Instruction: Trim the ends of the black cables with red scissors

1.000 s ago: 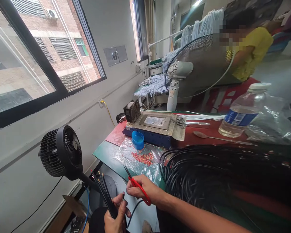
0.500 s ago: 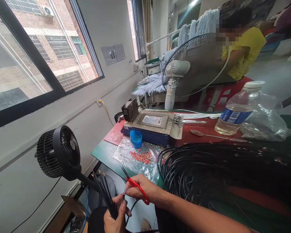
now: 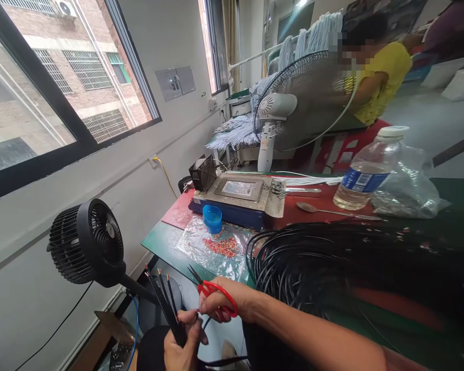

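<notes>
My left hand (image 3: 183,337) is closed around a bunch of black cables (image 3: 165,304), whose stripped ends point up and show reddish and coppery wire tips. In my right hand (image 3: 218,299) is a pair of red-handled scissors (image 3: 230,298), its dark blades pointing up and to the left, away from the cables. The thumb and fingertips of my right hand pinch close to my left thumb, at the end of one cable; the small part between them is mostly hidden.
A large coil of black cable (image 3: 294,257) covers the table's right side. Red and yellow bits (image 3: 222,247) lie on clear plastic beside a blue cup (image 3: 212,219). Behind are a hot plate machine (image 3: 235,198), a spoon (image 3: 332,211) and a bottle (image 3: 361,172). A black fan (image 3: 96,242) stands left; a person in yellow (image 3: 386,77) sits beyond.
My right hand has turned slightly, with more of the scissor loop showing and its fingers curled in. The left hand keeps the cables nearly in place. The whole view has shifted a little.
</notes>
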Tool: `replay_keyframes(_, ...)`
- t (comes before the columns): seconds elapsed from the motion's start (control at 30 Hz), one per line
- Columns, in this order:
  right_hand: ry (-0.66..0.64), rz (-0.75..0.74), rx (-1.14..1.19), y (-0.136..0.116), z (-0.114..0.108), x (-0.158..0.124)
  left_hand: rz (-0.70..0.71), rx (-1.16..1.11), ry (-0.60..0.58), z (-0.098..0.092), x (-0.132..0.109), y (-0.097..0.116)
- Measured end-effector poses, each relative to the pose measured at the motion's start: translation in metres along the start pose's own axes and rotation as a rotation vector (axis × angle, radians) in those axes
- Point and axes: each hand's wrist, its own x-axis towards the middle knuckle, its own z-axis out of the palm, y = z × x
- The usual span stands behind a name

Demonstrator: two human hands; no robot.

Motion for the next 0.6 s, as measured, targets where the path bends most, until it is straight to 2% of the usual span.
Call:
replay_keyframes(0.2,-0.037,0.003,0.024,0.003,-0.003,0.003,-0.242,-0.245,-0.131,0.003,0.000,-0.008)
replay_keyframes(0.3,-0.031,-0.009,0.043,0.003,-0.001,0.002,-0.290,-0.361,-0.171,0.006,0.000,-0.006)
replay_keyframes(0.6,0.033,-0.050,0.042,0.006,-0.001,0.004,-0.370,-0.334,-0.179,0.008,-0.001,-0.001)
